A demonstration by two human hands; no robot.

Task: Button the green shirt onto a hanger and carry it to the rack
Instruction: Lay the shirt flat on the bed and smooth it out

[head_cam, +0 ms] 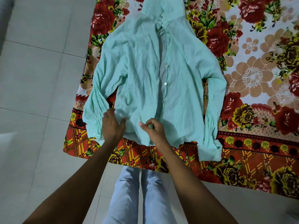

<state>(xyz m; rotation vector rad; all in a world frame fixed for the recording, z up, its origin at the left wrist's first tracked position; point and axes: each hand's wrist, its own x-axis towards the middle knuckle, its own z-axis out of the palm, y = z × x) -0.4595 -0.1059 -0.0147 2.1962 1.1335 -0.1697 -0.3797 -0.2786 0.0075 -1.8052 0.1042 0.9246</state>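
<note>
Tiled floor and a flower-printed bed cover

Pale grey floor tiles (40,65) with thin dark joints fill the left of the frame and run along the bottom. A bed cover (252,75) printed with red roses, yellow flowers and a plaid border fills the upper right, under soft, even light.

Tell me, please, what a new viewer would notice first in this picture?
The pale green shirt lies spread front-up in the middle, on a bright red floral bedsheet. At its lower hem the left hand rests flat on the cloth, while the right hand pinches the fabric beside it. A white button shows on the open placket.
</note>
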